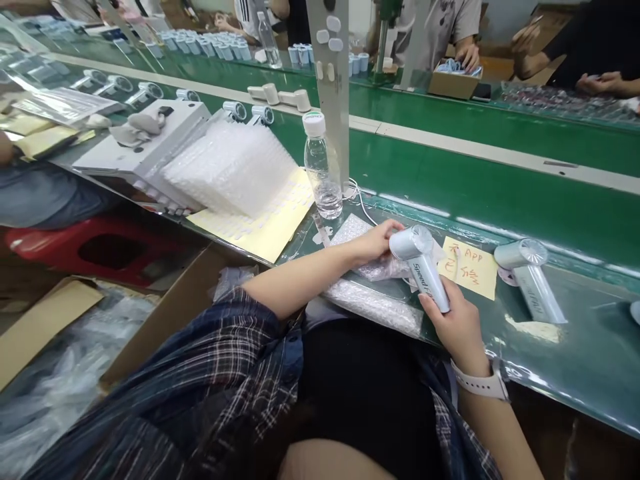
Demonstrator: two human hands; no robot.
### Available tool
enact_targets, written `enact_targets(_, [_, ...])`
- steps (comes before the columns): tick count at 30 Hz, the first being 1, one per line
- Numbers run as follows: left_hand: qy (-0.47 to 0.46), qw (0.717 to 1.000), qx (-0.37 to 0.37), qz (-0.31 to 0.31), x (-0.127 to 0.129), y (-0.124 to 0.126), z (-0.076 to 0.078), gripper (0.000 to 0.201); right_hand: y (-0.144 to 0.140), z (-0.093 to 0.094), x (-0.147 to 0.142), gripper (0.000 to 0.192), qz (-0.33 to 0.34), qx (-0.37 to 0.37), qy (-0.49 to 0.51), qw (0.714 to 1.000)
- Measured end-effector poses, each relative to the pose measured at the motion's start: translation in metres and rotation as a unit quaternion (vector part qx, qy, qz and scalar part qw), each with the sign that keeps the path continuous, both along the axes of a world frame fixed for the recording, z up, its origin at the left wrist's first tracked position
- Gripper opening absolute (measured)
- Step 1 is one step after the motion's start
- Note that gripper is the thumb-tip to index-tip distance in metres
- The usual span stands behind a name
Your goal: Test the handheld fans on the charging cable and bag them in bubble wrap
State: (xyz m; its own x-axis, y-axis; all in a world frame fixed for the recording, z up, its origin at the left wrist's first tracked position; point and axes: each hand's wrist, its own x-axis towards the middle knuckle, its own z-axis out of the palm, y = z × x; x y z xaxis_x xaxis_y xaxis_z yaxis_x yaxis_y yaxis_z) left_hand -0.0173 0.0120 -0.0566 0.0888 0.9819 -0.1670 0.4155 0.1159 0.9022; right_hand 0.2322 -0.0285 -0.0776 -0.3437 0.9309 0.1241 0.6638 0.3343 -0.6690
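Beside the yellow note (470, 268), on its near-left side, I am holding one silver handheld fan (420, 265) just above the desk (590, 347).

Item 1, handheld fan: its round head is pointing away and left of the note, and its handle is running down toward me, so the long axis is lying diagonally from far-left to near-right.

Item 2, right hand (457, 327): my fingers (431, 308) are wrapping around the lower end of the handle, curled closed on it. This hand is sitting nearer me than the note.

Item 3, left hand (375, 241): it is reaching in from the left of the note, fingers pressing against the fan's head from the side, touching it; how tightly they are closing I cannot tell.

Item 4, bubble-wrap bags (375, 303): they are lying under and left of the fan, flat on the desk.

Item 5, second fan (533, 277): it is resting right of the note, apart from both hands, with the right hand the nearer one.

Item 6, water bottle (321, 175): it is standing upright, well left of and beyond the note.
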Motion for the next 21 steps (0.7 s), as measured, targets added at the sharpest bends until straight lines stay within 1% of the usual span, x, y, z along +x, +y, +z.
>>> enact_targets(2, [-0.035, 0.998, -0.01, 0.041, -0.007, 0.005, 0.004, 0.03, 0.002, 0.004, -0.005, 0.055, 0.011, -0.011, -0.041, 0.999])
enact_targets(5, [-0.057, 0.997, 0.006, 0.059, -0.013, 0.001, 0.02, 0.031, 0.003, 0.009, -0.01, 0.05, 0.021, -0.013, -0.114, 0.993])
enact_targets(6, [-0.038, 0.998, 0.028, 0.051, -0.014, -0.004, 0.027, 0.034, 0.002, 0.01, -0.011, 0.049, 0.023, -0.007, -0.133, 0.991])
enact_targets(7, [0.001, 0.997, 0.062, 0.037, -0.013, -0.01, 0.034, 0.038, 0.0, 0.011, -0.011, 0.048, 0.026, 0.008, -0.15, 0.988])
enact_targets(8, [0.058, 0.993, 0.104, 0.018, -0.013, -0.017, 0.042, 0.043, -0.002, 0.012, -0.01, 0.047, 0.03, 0.032, -0.165, 0.985])
enact_targets(9, [0.122, 0.982, 0.147, -0.001, -0.012, -0.024, 0.05, 0.046, -0.004, 0.014, -0.008, 0.046, 0.034, 0.065, -0.179, 0.981])
enact_targets(11, [0.221, 0.952, 0.212, -0.023, -0.01, -0.034, 0.063, 0.048, -0.006, 0.021, -0.002, 0.044, 0.051, 0.147, -0.203, 0.967])
enact_targets(12, [0.24, 0.944, 0.226, -0.02, -0.009, -0.037, 0.067, 0.048, -0.007, 0.026, 0.001, 0.044, 0.063, 0.187, -0.21, 0.958])
enact_targets(14, [0.248, 0.939, 0.239, -0.016, -0.007, -0.041, 0.072, 0.046, -0.008, 0.035, 0.003, 0.042, 0.088, 0.245, -0.217, 0.941])
enact_targets(15, [0.249, 0.936, 0.246, -0.027, -0.005, -0.041, 0.073, 0.045, -0.008, 0.039, 0.002, 0.041, 0.09, 0.263, -0.219, 0.935])
enact_targets(16, [0.256, 0.931, 0.256, -0.051, -0.002, -0.042, 0.073, 0.044, -0.01, 0.041, -0.001, 0.042, 0.077, 0.276, -0.22, 0.933])
enact_targets(18, [0.288, 0.908, 0.28, -0.117, 0.003, -0.046, 0.072, 0.043, -0.014, 0.043, -0.011, 0.046, 0.042, 0.276, -0.204, 0.938])
enact_targets(19, [0.314, 0.89, 0.295, -0.148, 0.005, -0.049, 0.073, 0.043, -0.016, 0.043, -0.016, 0.048, 0.041, 0.259, -0.182, 0.948])
enact_targets(21, [0.371, 0.845, 0.334, -0.194, 0.008, -0.056, 0.077, 0.043, -0.019, 0.044, -0.023, 0.044, 0.07, 0.18, -0.108, 0.975])
